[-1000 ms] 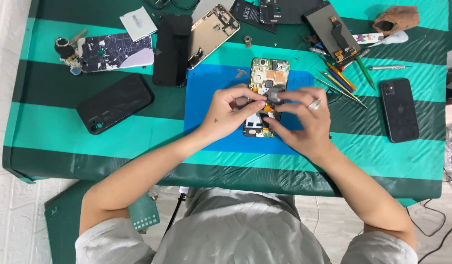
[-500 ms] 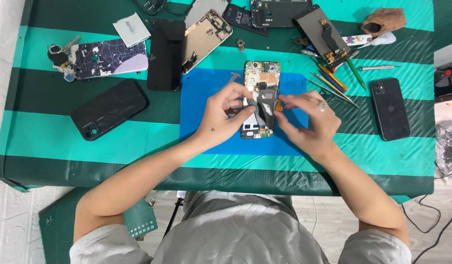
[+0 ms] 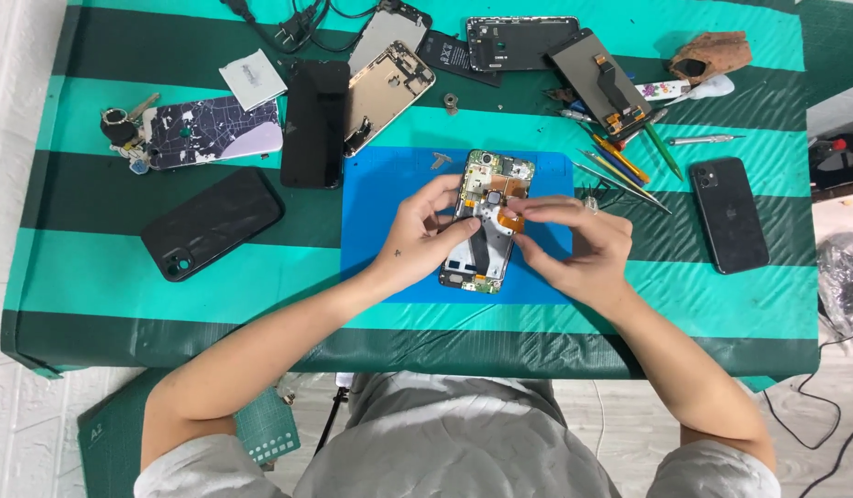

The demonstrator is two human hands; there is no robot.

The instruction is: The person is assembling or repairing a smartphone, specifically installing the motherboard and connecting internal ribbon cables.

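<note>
While opened smartphone [image 3: 486,221] lies mid-frame on blue repair mat [image 3: 371,221], left hand [image 3: 422,231] clasps its left edge, fingers curled on frame. Right hand [image 3: 574,242] pinches orange flex cable [image 3: 511,219] at phone's right side. Worktop [image 3: 94,267] green-striped. Black phone [image 3: 212,221] at left, another black phone [image 3: 729,214] at right, screwdrivers [image 3: 620,166] upper right of mat.
</note>
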